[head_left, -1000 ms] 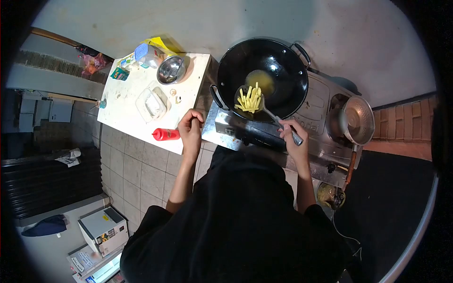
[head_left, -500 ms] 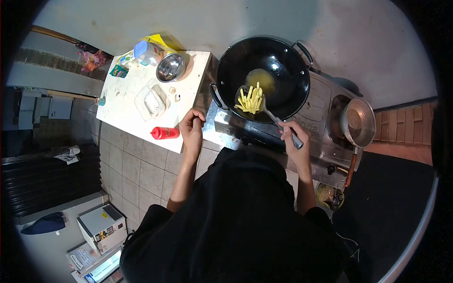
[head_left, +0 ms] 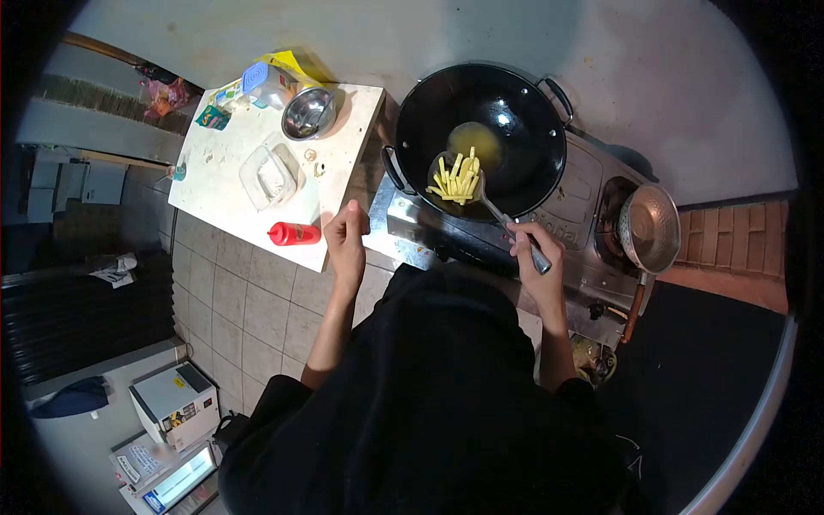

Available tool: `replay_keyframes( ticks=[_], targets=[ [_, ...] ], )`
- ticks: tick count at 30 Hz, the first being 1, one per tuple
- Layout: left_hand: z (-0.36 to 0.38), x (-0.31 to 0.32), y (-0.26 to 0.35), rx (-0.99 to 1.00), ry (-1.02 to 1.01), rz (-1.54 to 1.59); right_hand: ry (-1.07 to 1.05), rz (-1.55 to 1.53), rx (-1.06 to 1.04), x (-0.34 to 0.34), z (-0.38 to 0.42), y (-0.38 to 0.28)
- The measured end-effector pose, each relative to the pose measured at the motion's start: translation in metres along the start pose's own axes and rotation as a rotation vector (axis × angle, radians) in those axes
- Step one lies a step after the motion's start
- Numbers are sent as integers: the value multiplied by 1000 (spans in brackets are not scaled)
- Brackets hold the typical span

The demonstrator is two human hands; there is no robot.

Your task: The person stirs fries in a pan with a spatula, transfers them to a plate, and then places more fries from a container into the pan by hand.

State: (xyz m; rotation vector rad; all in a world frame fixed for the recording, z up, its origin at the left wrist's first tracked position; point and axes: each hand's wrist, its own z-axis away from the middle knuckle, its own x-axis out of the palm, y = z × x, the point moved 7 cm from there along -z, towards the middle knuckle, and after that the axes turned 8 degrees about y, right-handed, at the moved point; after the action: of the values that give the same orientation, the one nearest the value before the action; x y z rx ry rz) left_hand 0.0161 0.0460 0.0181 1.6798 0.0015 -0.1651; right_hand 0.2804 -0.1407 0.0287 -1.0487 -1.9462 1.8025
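Observation:
My right hand [head_left: 541,253] is wrapped round the metal handle of a skimmer [head_left: 496,210]. Pale yellow potato sticks [head_left: 457,178] are heaped on its head, which they mostly hide. That head is inside a large black wok [head_left: 532,154], above its near left side. Yellowish oil [head_left: 475,146] pools at the wok's bottom. My left hand [head_left: 348,240] is closed in a loose fist with the thumb up, and nothing shows in it. It hovers beside the white table's near right edge, close to a red squeeze bottle [head_left: 294,233] lying on its side.
The wok sits on a metal gas stove [head_left: 579,184]. On the right burner stands a hammered metal pan [head_left: 651,227] with its wooden handle toward me. The white table [head_left: 219,176] holds a clear plastic tub [head_left: 269,178], a steel bowl [head_left: 309,114] and a blue-lidded container [head_left: 268,83].
The view has shifted slightly, so the table and its things appear a little farther left. My left thumb now points up more. My right hand and the potato sticks stay almost still.

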Motion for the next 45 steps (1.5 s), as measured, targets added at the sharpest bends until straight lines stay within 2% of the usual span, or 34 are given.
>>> replay_keyframes(
  ticks=[15,28,45],
  targets=[
    [7,-16,-17,-64,50,52,-31,18,24,1,0,3],
    [5,-14,-14,-49,31,48,11,11,4,0,2,-2],
    [5,-10,-11,-42,19,60,-39,46,22,0,-1,-3]
  ],
)
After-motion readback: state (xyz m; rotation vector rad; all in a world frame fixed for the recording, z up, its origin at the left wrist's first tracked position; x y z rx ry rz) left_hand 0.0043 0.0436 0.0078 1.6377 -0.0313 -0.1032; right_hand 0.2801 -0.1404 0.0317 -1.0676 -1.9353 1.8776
